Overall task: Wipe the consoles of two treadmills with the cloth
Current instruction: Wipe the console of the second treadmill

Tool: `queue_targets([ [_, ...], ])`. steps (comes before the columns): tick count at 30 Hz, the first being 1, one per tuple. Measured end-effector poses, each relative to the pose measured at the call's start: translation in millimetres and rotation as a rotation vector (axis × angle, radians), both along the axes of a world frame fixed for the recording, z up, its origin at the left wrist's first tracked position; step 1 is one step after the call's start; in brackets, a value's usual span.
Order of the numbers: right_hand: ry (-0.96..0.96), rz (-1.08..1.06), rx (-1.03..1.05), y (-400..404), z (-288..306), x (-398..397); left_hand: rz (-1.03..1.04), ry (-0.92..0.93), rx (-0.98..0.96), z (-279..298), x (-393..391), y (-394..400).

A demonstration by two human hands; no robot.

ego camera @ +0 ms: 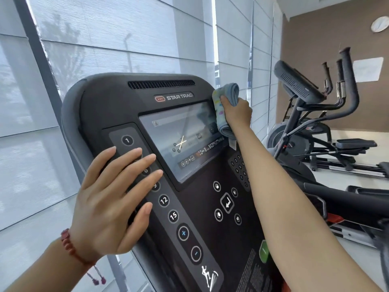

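Observation:
A black treadmill console (pixel 117 106) with a glossy screen (pixel 181 140) and round number buttons fills the middle of the head view. My right hand (pixel 237 112) grips a bunched pale blue cloth (pixel 226 95) with coloured spots and holds it against the console's upper right edge, beside the screen. My left hand (pixel 111 199) lies flat with straight fingers on the left button strip, covering some of the numbered keys. A red bead bracelet (pixel 70 247) is on my left wrist.
Grey window blinds (pixel 105 39) hang right behind the console. To the right stand a second machine's console (pixel 299 83) and an elliptical trainer (pixel 341 114) on a light floor. A round clock (pixel 380 23) hangs on the brown wall.

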State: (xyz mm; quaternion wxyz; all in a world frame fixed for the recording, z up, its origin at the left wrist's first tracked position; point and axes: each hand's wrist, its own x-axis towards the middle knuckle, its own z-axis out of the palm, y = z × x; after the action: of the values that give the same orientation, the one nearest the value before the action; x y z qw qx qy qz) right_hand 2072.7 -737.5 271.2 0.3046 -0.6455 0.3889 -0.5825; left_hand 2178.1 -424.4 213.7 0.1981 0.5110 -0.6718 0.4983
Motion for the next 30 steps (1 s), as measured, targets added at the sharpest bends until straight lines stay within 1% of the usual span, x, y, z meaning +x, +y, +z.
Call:
queue_targets([
  [4, 0.000, -0.020, 0.033, 1, -22, -18, -0.008, -0.007, -0.016, -1, 1, -1],
  [10, 0.003, -0.121, 0.210, 2, -110, -80, -0.025, -0.021, -0.058, -1, 1, -3],
  [12, -0.001, -0.154, 0.237, 10, -136, -96, -0.024, -0.029, -0.065, -1, 0, -3],
  [14, -0.002, -0.166, 0.242, 23, -149, -106, -0.016, -0.038, -0.066, -2, 0, -3],
  [21, -0.030, -0.182, 0.253, 67, -158, -108, 0.028, -0.061, -0.051, -3, -1, -1],
  [25, -0.077, -0.103, 0.220, 112, -157, -99, 0.076, -0.073, -0.023, -4, -2, 1],
  [30, -0.026, 0.002, 0.130, 167, -153, -93, 0.185, -0.030, -0.016, -10, -10, 9],
])
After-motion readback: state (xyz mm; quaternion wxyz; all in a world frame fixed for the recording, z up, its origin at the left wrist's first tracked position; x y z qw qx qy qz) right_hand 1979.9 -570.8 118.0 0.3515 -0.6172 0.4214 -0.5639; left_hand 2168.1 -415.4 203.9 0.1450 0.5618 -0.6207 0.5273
